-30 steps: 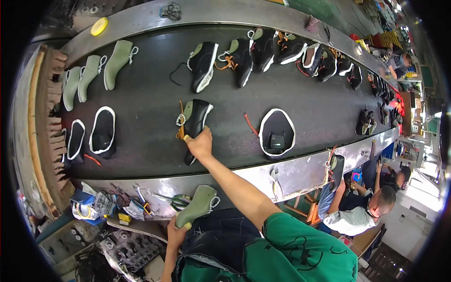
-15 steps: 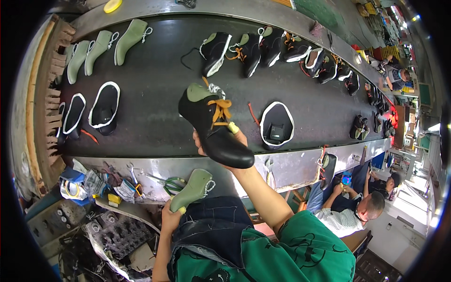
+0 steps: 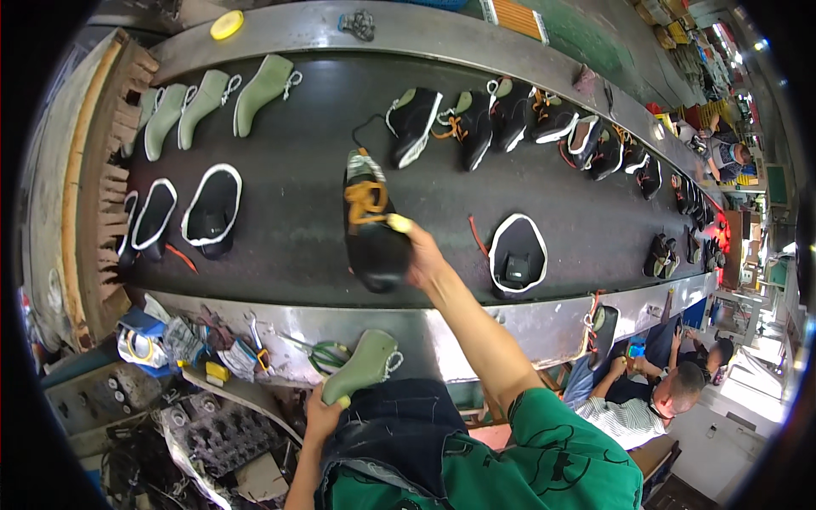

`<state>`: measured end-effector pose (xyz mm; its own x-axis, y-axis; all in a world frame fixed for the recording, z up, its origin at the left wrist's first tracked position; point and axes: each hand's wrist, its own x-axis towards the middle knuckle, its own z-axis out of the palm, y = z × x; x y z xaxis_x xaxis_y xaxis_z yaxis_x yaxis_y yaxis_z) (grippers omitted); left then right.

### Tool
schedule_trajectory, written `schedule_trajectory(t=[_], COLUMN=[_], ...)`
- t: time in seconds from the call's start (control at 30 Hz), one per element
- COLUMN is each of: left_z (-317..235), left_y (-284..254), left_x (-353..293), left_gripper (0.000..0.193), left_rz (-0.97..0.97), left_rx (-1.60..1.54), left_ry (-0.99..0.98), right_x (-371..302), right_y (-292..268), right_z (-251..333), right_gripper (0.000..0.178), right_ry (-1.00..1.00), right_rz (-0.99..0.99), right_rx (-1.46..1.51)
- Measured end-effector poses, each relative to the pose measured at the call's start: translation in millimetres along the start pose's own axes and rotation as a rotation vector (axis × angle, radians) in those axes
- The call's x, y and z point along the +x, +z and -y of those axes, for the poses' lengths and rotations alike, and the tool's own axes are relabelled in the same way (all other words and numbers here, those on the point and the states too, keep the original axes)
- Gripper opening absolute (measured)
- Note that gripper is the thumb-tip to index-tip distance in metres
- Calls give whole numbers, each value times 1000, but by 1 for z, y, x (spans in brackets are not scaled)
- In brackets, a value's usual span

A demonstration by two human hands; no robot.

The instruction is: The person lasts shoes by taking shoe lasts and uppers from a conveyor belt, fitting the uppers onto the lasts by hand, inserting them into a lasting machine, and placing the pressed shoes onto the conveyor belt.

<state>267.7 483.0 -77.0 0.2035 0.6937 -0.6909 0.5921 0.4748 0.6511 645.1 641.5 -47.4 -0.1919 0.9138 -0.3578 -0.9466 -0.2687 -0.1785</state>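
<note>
In my right hand (image 3: 422,255), closed round its side near the toe, is a black shoe (image 3: 382,255) with orange laces, held over the dark conveyor belt (image 3: 297,204). Below the belt's near edge, my left hand (image 3: 321,415) grips the toe end of a green shoe last (image 3: 364,367) with a white cord loop. Yellow covers show on a digit of each hand. To the right of the held shoe, a black shoe upper (image 3: 518,255) with a white rim lies on the belt beside a red lace.
Green lasts (image 3: 263,98) and white-rimmed uppers (image 3: 212,208) lie at the belt's left. Shoes on lasts (image 3: 416,127) line its far side. Scissors (image 3: 327,353) and a wrench (image 3: 255,330) lie on the near ledge. People (image 3: 671,387) sit along the belt at right.
My right hand has turned the shoe from a slant to nearly upright, toe toward me, and blurred by motion. My left hand still holds the last. The whole view has shifted slightly.
</note>
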Motion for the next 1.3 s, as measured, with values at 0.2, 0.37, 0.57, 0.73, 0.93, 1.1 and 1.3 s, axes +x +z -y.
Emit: schedule_trajectory(t=[0.2,0.37,0.57,0.73,0.93,1.1,1.3], left_z=[-9,-7,-25,-65,-111,-139,-147], left_y=[-5,2,-11,-25,-33,-24,-42], left_x=[-12,-16,-3,8,37,52,55], left_gripper=[62,62,48,42,39,32,30], left_rz=[-5,-25,-79,29,66,-40,-107], left_rx=[62,-3,42,-222,-237,-393,-407], left_ry=[-79,-136,-68,-53,-13,131,271], right_x=[143,224,118,-102,-232,-215,-210], right_y=[4,-26,-59,-123,-197,-113,68], right_z=[51,99,72,68,56,24,-34], right_gripper=[59,82,38,57,21,18,11], right_ry=[-148,-601,-760,-136,133,-639,-302], right_rz=[-333,-707,-506,-736,-802,-707,-281], right_rx=[-915,-1186,-1385,-2265,-2371,-2136,-1502])
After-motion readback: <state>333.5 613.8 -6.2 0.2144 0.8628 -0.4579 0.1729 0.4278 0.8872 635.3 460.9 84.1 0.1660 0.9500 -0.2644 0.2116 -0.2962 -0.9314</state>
